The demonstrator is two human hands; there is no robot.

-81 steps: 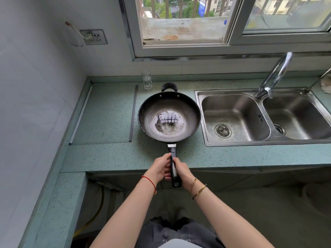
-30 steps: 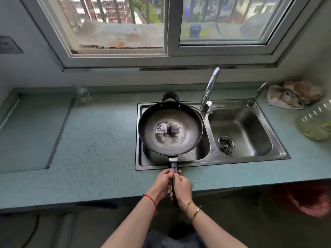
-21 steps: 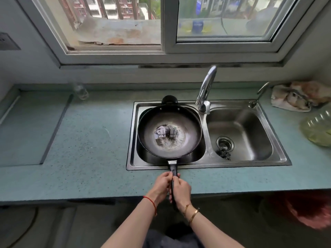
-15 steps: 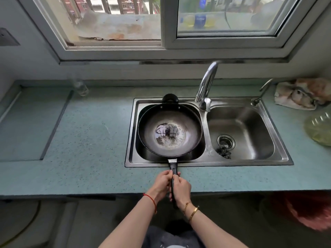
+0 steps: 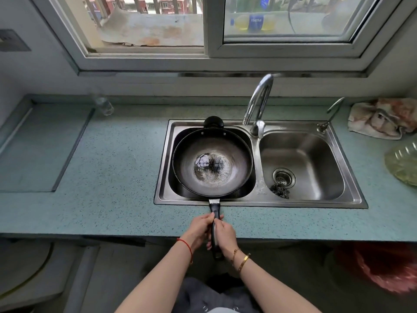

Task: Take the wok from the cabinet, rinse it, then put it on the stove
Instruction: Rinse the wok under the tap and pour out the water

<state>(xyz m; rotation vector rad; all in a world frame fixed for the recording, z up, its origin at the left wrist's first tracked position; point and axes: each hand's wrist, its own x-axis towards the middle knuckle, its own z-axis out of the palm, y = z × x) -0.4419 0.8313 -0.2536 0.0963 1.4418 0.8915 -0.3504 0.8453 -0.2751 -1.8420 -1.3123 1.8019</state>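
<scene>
At the near edge of the worktop (image 5: 108, 168), the long black handle of the wok (image 5: 212, 163) is gripped by both hands, the left hand (image 5: 199, 231) and the right hand (image 5: 226, 233) closed around it side by side. Just beyond the hands, the wok bowl is seen in the left basin of the steel sink (image 5: 316, 203). Farther off and to the right, a curved tap (image 5: 258, 102) is mounted behind the basins, and a crumpled cloth (image 5: 381, 118) is seen far right.

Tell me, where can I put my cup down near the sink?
Bare counter lies between the glass and the sink's left rim. The left basin is filled by the wok; the right end is crowded with a cloth.
</scene>
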